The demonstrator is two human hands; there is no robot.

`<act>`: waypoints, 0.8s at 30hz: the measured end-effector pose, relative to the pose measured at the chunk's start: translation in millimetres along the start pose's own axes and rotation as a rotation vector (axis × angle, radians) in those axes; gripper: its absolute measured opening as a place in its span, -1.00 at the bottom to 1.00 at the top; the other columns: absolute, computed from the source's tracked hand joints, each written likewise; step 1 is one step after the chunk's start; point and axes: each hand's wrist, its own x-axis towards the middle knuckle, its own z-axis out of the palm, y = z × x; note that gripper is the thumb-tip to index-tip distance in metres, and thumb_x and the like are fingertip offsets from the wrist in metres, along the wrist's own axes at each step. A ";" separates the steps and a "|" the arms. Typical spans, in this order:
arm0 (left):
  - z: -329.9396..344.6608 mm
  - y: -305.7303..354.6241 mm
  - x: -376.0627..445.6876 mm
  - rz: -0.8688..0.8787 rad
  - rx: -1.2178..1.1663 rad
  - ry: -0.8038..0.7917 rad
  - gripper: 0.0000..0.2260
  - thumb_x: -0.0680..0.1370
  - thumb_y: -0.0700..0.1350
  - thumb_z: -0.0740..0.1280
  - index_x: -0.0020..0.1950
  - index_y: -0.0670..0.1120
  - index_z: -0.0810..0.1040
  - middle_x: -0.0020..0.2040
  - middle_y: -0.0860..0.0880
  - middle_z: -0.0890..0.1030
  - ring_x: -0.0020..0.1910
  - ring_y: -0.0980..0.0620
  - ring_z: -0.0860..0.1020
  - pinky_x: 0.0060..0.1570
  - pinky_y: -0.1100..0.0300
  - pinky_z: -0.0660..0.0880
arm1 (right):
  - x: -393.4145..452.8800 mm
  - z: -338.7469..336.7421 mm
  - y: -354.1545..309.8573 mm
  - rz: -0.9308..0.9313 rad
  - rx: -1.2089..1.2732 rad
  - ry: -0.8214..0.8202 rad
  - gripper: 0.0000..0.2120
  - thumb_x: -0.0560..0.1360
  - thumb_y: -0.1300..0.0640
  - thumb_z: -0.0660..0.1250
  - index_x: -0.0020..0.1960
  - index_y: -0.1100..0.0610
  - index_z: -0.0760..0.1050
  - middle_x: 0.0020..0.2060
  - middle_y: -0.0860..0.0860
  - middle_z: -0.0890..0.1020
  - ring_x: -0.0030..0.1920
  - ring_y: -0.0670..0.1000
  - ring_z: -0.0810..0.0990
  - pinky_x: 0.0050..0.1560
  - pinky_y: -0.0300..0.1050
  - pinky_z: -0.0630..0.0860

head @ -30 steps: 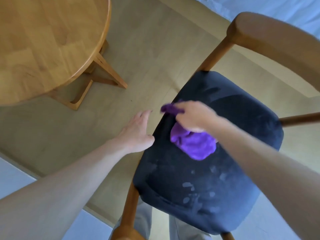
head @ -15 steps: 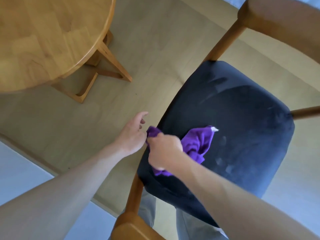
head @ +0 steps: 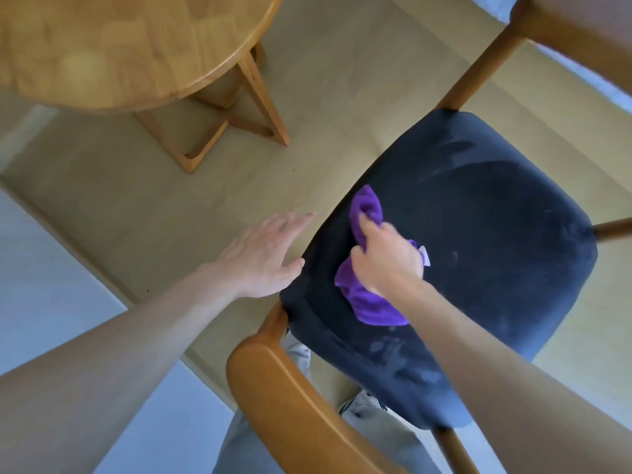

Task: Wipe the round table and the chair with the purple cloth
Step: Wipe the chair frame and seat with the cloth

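— Right hand [head: 386, 260], what's it doing?
— Bunching the purple cloth [head: 367, 295] against the near-left part of the dark chair seat [head: 496, 234], so I can scrub. Left hand [head: 263, 254] hangs flat, fingers straight, holding nothing, beside the seat's left edge.
— Round table [head: 130, 53]?
— Far left, apart.

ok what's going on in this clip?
A person is wiping the chair. The right hand grips the bunched purple cloth and presses it on the dark seat. The left hand is open, fingers straight, by the seat's edge. Pale smudges show on the near part of the seat. The round table stands apart, nothing on its visible part.
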 end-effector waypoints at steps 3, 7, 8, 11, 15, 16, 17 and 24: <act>-1.4 0.7 -25.9 0.018 0.134 0.066 -0.24 0.63 0.16 0.23 0.61 0.24 -0.27 0.67 0.03 -0.09 0.64 -0.03 -0.03 0.59 -0.05 0.05 | -38.9 39.3 -20.6 -0.254 -0.228 -0.113 -0.45 0.63 -0.03 0.15 0.59 -0.01 0.14 0.34 0.09 0.44 0.11 0.22 0.59 -0.17 -0.03 0.35; -15.2 5.8 -66.9 -0.056 0.167 0.234 -0.29 0.63 0.15 0.21 0.63 0.22 -0.20 0.67 0.01 0.01 0.63 -0.01 0.05 0.57 -0.04 0.14 | -96.8 78.5 -6.0 -0.545 -0.433 -0.303 -0.47 0.62 0.01 0.25 0.54 -0.06 0.20 0.17 0.05 0.50 0.00 0.16 0.57 -0.21 0.00 0.38; -18.5 9.8 -78.4 -0.082 0.148 0.278 -0.32 0.64 0.15 0.19 0.63 0.21 -0.15 0.66 0.01 0.07 0.62 0.00 0.09 0.56 -0.05 0.18 | -107.4 82.5 1.7 -0.600 -0.481 -0.357 -0.55 0.61 0.02 0.26 0.48 -0.09 0.29 0.09 0.02 0.50 -0.06 0.14 0.56 -0.23 0.00 0.42; -21.0 30.6 -113.7 -0.144 0.017 0.401 -0.40 0.66 0.15 0.14 0.64 0.17 -0.04 0.63 0.05 0.17 0.60 0.04 0.13 0.53 -0.08 0.26 | -119.6 70.5 18.2 -0.640 -0.451 -0.443 -0.72 0.64 -0.02 0.17 0.33 -0.12 0.44 0.02 -0.03 0.52 -0.09 0.09 0.57 -0.18 -0.02 0.53; -2.8 73.7 -148.7 -0.111 -0.119 0.443 -0.41 0.65 0.21 0.09 0.64 0.18 -0.05 0.64 0.08 0.13 0.61 0.08 0.09 0.55 -0.04 0.20 | -89.6 36.7 5.9 -0.473 -0.183 -0.223 -0.54 0.61 -0.03 0.14 0.50 -0.18 0.32 0.24 -0.01 0.53 0.16 0.12 0.59 -0.14 -0.08 0.42; 5.8 81.8 -153.2 -0.101 -0.132 0.446 -0.40 0.65 0.22 0.09 0.64 0.19 -0.07 0.65 0.08 0.09 0.62 0.08 0.06 0.56 -0.02 0.15 | -75.2 30.9 -2.5 -0.406 -0.121 -0.147 -0.52 0.60 -0.02 0.15 0.52 -0.17 0.30 0.27 0.02 0.52 0.17 0.16 0.58 -0.13 -0.07 0.42; 15.4 88.7 -156.1 -0.102 -0.141 0.447 -0.39 0.65 0.23 0.09 0.64 0.20 -0.09 0.66 0.09 0.04 0.63 0.08 0.02 0.56 0.02 0.10 | -60.4 26.3 -12.4 -0.348 -0.081 -0.097 -0.51 0.60 -0.02 0.16 0.53 -0.13 0.28 0.27 0.04 0.50 0.15 0.19 0.58 -0.13 -0.05 0.42; 62.9 111.7 -140.8 -0.466 -0.160 0.761 -0.47 0.52 0.09 0.31 0.47 -0.02 0.39 0.40 0.03 0.47 0.26 0.05 0.41 0.11 0.16 0.57 | -25.7 49.9 -67.3 -0.435 -0.498 -0.087 -0.60 0.55 0.06 0.33 0.37 0.05 0.44 0.27 0.11 0.44 0.08 0.16 0.51 -0.15 0.00 0.37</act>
